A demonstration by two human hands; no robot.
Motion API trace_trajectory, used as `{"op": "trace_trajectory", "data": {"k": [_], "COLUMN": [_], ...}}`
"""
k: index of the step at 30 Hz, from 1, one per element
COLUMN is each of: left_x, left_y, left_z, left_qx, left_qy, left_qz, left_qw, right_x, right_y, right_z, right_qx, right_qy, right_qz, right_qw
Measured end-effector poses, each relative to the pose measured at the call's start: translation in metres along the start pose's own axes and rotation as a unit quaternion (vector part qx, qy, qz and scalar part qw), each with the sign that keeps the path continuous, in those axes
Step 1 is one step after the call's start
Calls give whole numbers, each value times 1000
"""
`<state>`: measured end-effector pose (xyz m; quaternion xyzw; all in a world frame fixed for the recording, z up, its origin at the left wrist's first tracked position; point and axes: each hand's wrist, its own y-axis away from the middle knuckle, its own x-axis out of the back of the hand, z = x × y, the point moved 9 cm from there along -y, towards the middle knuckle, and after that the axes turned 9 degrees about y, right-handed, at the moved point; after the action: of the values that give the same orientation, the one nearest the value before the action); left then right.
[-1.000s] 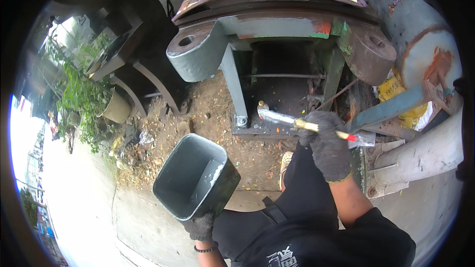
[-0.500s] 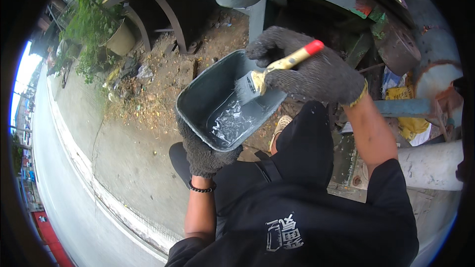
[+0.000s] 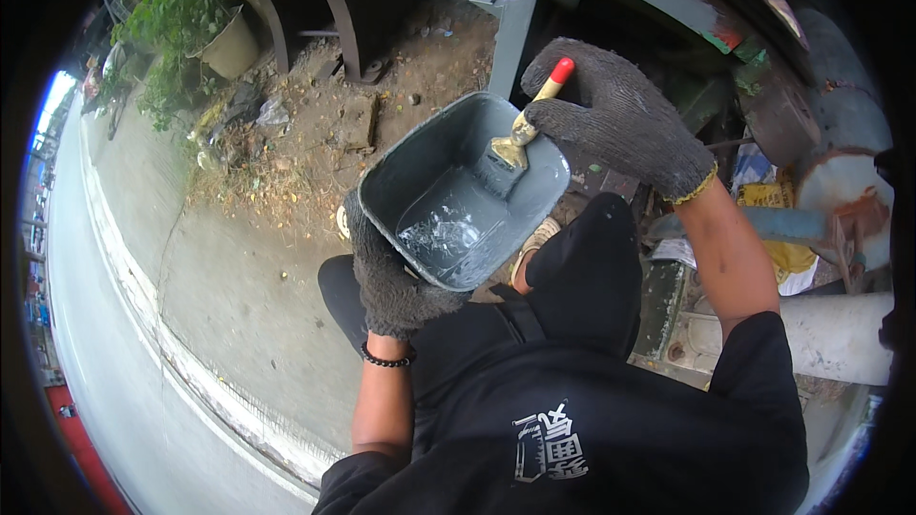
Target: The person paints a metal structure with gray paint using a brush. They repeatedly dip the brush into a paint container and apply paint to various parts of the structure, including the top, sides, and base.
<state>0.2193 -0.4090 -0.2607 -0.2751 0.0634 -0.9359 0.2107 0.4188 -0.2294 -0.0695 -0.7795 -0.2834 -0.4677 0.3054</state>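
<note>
Concrete pavement [image 3: 253,291] flanks us; our left hand [image 3: 393,286] cradles a stiff-looking, probably light paint tub [image 3: 420,176]; our right hand [image 3: 625,119] pinches the paintbrush [image 3: 522,132] by its handle, likely least slippery.

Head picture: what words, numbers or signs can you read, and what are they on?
Black shirt: white printed characters, which I won't copy out.
Yellow packaging: dark marks, too small and blurred to read.
Brush and grey container: no lettering I can make out.
</note>
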Motion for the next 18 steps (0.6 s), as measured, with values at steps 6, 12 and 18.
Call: {"op": "trace_trajectory", "data": {"k": [6,12,18], "left_x": [-7,-10,-57], "left_y": [-2,-20,-31], "left_z": [-7,43,20], "left_qx": [-7,-122,78], "left_qy": [51,-32,297], "left_qz": [1,-16,-201], "left_qw": [999,992,930], "right_x": [-24,-54,-151], "right_y": [27,80,142], "right_z": [33,74,119], "right_qx": [-125,-16,-145], "right_qy": [-164,-324,-321], "right_qz": [-7,75,-97], "right_qw": [979,943,931]}}
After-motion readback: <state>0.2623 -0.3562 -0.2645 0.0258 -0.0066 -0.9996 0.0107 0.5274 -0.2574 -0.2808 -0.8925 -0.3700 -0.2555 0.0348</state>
